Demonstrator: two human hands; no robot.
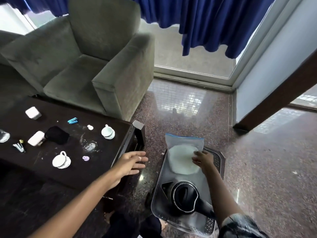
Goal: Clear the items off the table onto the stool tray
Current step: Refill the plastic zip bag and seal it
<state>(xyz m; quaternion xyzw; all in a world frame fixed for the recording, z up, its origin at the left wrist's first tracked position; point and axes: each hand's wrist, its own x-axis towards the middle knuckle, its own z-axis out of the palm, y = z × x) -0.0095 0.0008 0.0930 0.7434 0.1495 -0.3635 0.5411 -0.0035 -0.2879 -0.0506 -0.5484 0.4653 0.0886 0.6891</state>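
From the head view we see our right hand (202,159) resting fingers-down on a clear zip bag (184,150) that holds a white disc; the fingers are bent onto the plastic, though we cannot tell whether they pinch it. The bag lies at the far end of the tray (217,160), its blue seal sticking out past the far rim. A black kettle (184,196) sits at the tray's near end, on another clear bag. Our left hand (132,163) hovers flat and spread, holding nothing, just off the surface's (42,172) right edge.

On the dark surface, a white cup (108,132) stands near the far right corner, and a second cup on a saucer (61,160) sits toward the near edge. Between them lie a small white piece (90,127) and a small purple piece (85,158). A blue clip (72,120) and a white box (33,112) lie toward the far edge. A black cloth (57,134) touches a white case (36,138) at mid-surface, with metal clips (19,146) just left of them. A grey armchair (82,57) stands behind the surface.
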